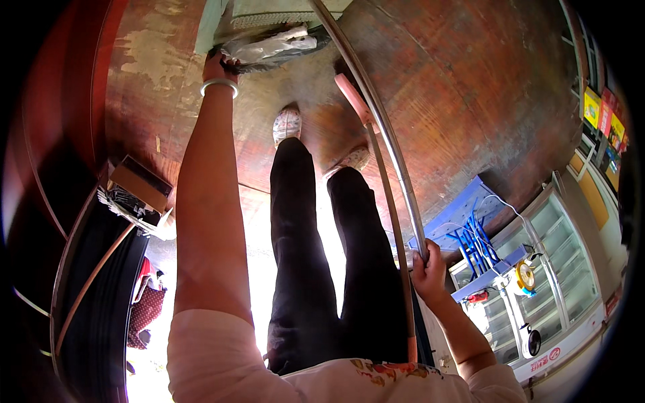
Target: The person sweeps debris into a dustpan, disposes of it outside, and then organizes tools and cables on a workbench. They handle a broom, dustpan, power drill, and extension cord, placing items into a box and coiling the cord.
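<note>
My left hand [222, 66], with a pale bangle at the wrist, reaches down to the floor at the far left. Its fingers close on the edge of a crumpled plastic bag [275, 48], dark with white parts. My right hand [430, 270] wraps round a long shiny metal pole [386, 121] at the right of my legs. Where the pole's far end goes lies outside the picture. Beside it runs a thinner stick [390, 188] with a pink head [354, 97]; whether my right hand touches this stick I cannot tell.
A pale green upright piece [210, 27] stands close by my left hand. At left is a cardboard box [141, 185] by a feathery white thing. A blue stool [463, 208] and a glass-door display fridge [557, 248] stand at right. The reddish floor [457, 87] is worn.
</note>
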The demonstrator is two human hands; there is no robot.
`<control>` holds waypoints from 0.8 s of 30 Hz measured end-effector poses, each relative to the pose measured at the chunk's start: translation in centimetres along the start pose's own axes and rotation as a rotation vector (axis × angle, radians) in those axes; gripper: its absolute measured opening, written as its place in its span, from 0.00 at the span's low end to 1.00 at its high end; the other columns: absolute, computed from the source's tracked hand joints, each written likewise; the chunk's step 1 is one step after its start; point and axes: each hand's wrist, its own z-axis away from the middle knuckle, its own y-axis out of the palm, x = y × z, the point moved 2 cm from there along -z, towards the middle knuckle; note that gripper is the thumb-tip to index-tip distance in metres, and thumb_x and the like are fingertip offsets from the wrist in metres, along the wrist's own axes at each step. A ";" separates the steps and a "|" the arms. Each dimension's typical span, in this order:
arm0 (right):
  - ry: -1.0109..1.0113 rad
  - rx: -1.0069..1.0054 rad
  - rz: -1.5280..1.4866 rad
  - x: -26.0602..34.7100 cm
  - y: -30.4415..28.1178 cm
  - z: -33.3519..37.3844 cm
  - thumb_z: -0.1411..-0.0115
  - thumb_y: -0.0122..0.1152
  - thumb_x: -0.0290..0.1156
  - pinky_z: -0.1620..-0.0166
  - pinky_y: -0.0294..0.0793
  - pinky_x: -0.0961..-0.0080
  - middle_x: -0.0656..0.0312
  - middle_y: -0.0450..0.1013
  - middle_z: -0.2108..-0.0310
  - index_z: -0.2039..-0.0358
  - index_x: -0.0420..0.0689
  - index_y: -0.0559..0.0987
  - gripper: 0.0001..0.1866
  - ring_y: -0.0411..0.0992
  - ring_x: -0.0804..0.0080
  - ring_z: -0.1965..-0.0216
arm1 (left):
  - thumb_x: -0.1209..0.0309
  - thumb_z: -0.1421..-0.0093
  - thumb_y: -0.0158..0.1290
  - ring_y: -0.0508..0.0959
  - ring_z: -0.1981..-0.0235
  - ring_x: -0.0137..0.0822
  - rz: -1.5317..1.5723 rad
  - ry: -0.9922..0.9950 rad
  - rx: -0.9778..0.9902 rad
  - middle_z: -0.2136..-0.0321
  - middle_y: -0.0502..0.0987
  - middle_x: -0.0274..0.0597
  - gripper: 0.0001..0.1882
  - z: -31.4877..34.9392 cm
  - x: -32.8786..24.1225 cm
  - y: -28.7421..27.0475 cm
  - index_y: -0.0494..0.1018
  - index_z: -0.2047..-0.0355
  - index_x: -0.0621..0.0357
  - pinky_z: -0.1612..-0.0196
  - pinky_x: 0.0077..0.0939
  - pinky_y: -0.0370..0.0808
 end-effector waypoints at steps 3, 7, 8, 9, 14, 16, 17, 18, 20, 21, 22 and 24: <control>0.063 0.022 -0.019 -0.7 -0.2 1.1 0.42 0.53 0.32 0.73 0.72 0.63 0.44 0.72 0.73 0.54 0.36 0.68 0.18 0.74 0.48 0.74 | 0.73 0.40 0.46 0.65 0.80 0.32 -0.011 -0.015 0.021 0.79 0.66 0.33 0.00 0.3 0.4 0.8 0.66 0.68 0.52 0.67 0.37 0.69; 0.004 0.038 0.055 0.0 -0.1 0.6 0.42 0.53 0.32 0.73 0.72 0.62 0.45 0.72 0.73 0.54 0.36 0.67 0.18 0.74 0.48 0.74 | 0.74 0.40 0.45 0.64 0.80 0.32 0.015 -0.026 -0.019 0.79 0.66 0.34 0.01 0.6 0.3 1.6 0.65 0.69 0.53 0.68 0.36 0.69; 0.004 0.054 0.048 0.1 0.0 0.6 0.42 0.53 0.32 0.73 0.72 0.62 0.45 0.72 0.74 0.54 0.36 0.67 0.18 0.74 0.47 0.74 | 0.74 0.40 0.44 0.63 0.81 0.32 0.040 -0.046 -0.017 0.79 0.65 0.34 0.02 0.1 0.4 1.0 0.65 0.70 0.53 0.68 0.36 0.69; -0.006 0.073 0.039 0.2 0.1 0.4 0.42 0.53 0.32 0.73 0.72 0.62 0.45 0.72 0.74 0.54 0.36 0.67 0.18 0.74 0.47 0.74 | 0.74 0.40 0.44 0.63 0.81 0.32 0.068 -0.056 -0.019 0.80 0.65 0.34 0.02 -0.6 0.2 -0.2 0.65 0.70 0.52 0.68 0.36 0.69; -0.014 0.023 0.035 -0.1 0.3 1.2 0.42 0.53 0.32 0.73 0.72 0.62 0.45 0.72 0.74 0.54 0.36 0.67 0.18 0.73 0.47 0.74 | 0.73 0.40 0.47 0.63 0.83 0.32 0.026 -0.047 0.001 0.79 0.66 0.33 0.02 0.6 0.9 0.5 0.66 0.69 0.51 0.67 0.38 0.69; -0.034 0.019 0.054 -0.2 0.2 1.1 0.42 0.53 0.32 0.73 0.72 0.62 0.44 0.72 0.74 0.54 0.36 0.68 0.18 0.73 0.47 0.75 | 0.75 0.42 0.46 0.62 0.81 0.31 -0.002 -0.024 -0.029 0.75 0.65 0.31 0.05 0.6 0.2 0.5 0.67 0.66 0.48 0.67 0.38 0.68; -0.041 0.022 0.036 0.0 0.1 1.0 0.42 0.53 0.32 0.74 0.72 0.62 0.44 0.72 0.73 0.54 0.36 0.68 0.18 0.73 0.47 0.75 | 0.76 0.42 0.45 0.61 0.80 0.31 -0.016 -0.013 -0.043 0.73 0.65 0.30 0.08 0.6 -0.1 0.4 0.67 0.65 0.46 0.67 0.37 0.67; -0.047 0.025 0.019 0.6 -0.1 0.6 0.42 0.53 0.31 0.74 0.72 0.62 0.44 0.72 0.73 0.54 0.35 0.68 0.18 0.73 0.47 0.75 | 0.74 0.41 0.47 0.64 0.82 0.32 -0.027 0.021 0.013 0.79 0.67 0.33 0.03 0.6 -0.5 0.0 0.66 0.67 0.51 0.66 0.40 0.69; -0.032 0.040 0.013 0.6 -0.2 0.5 0.42 0.53 0.31 0.74 0.72 0.62 0.44 0.72 0.73 0.54 0.35 0.68 0.17 0.73 0.47 0.75 | 0.74 0.41 0.47 0.64 0.82 0.32 -0.013 -0.007 0.002 0.79 0.67 0.33 0.03 0.4 -0.1 -0.2 0.66 0.67 0.51 0.67 0.39 0.69; -0.013 0.054 0.024 0.2 -0.2 0.6 0.42 0.53 0.31 0.74 0.72 0.62 0.44 0.72 0.73 0.54 0.35 0.68 0.17 0.73 0.46 0.74 | 0.74 0.41 0.47 0.64 0.82 0.32 -0.005 -0.021 -0.004 0.79 0.67 0.33 0.03 0.4 0.1 -0.3 0.66 0.67 0.51 0.67 0.39 0.69; 0.007 0.067 0.034 0.0 -0.2 0.7 0.42 0.53 0.31 0.74 0.72 0.62 0.43 0.72 0.72 0.55 0.35 0.68 0.17 0.73 0.46 0.74 | 0.75 0.41 0.47 0.63 0.83 0.32 0.000 -0.015 0.053 0.80 0.66 0.33 0.04 0.3 0.3 -0.1 0.65 0.67 0.51 0.69 0.37 0.68; -0.041 0.051 0.010 0.3 -0.6 0.7 0.43 0.53 0.30 0.73 0.72 0.62 0.44 0.72 0.72 0.55 0.35 0.68 0.17 0.73 0.47 0.74 | 0.75 0.42 0.44 0.62 0.81 0.31 -0.026 -0.023 0.035 0.76 0.64 0.32 0.09 0.3 0.4 -0.2 0.66 0.62 0.46 0.70 0.35 0.67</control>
